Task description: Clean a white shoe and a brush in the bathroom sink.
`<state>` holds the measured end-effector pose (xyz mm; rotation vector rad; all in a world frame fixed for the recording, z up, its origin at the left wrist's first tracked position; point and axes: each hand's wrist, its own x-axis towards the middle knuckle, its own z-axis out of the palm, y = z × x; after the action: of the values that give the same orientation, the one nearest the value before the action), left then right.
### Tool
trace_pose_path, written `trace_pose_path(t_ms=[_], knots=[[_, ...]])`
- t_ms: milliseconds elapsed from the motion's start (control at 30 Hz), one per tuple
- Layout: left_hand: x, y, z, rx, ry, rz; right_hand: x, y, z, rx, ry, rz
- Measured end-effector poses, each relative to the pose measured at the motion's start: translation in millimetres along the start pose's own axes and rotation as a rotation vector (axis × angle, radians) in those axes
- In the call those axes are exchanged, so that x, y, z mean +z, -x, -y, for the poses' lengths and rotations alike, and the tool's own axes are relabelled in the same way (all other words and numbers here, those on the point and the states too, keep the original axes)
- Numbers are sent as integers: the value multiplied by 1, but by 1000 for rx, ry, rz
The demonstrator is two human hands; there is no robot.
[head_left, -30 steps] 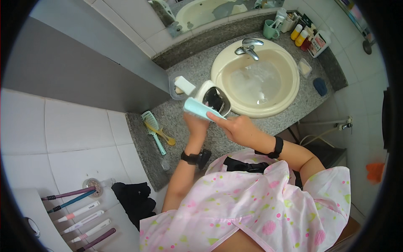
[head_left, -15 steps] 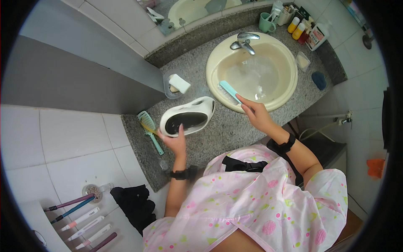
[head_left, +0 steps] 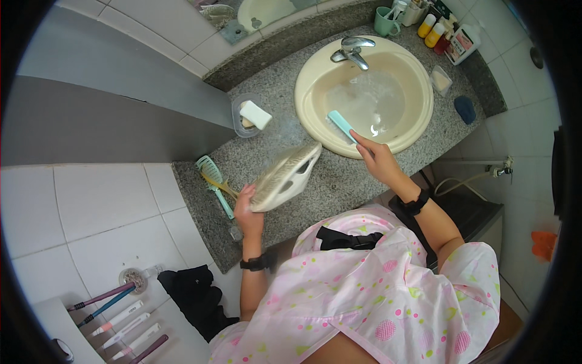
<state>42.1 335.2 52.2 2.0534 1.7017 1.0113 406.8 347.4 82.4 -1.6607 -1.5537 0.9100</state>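
Note:
My left hand (head_left: 247, 212) grips one end of a white clog-like shoe (head_left: 291, 185) with cut-out holes in its side. The shoe is tilted above the counter, its beige ridged underside turned toward the left and slightly blurred. In my right hand (head_left: 381, 162) is a pale blue scrubbing brush (head_left: 342, 125), held by its handle over the near left part of the sink. The cream oval sink (head_left: 305, 109) holds cloudy water. Beside my left hand lie a green hairbrush (head_left: 209, 165) and a yellowish item (head_left: 221, 184) that I cannot make out.
A soap dish (head_left: 237, 116) with a white bar (head_left: 255, 114) sits left of the sink. Behind the sink are the faucet (head_left: 353, 51), a green cup (head_left: 384, 23) and several bottles (head_left: 434, 34). A dark blue pad (head_left: 465, 110) lies to the right. A grey partition (head_left: 115, 121) stands on the left.
My left hand has turned the shoe over, so its dark inside is hidden and its underside shows. My right hand has moved slightly right with the brush, farther over the sink.

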Motion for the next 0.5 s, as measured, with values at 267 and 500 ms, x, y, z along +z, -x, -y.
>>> trace_pose_path(t_ms=[267,500], knots=[[4,-14,16,96,-157,133,-5,-3,-20,54,22,-57],[12,24,44,-264,-132,433,-8,3,-14,129,-28,-22]])
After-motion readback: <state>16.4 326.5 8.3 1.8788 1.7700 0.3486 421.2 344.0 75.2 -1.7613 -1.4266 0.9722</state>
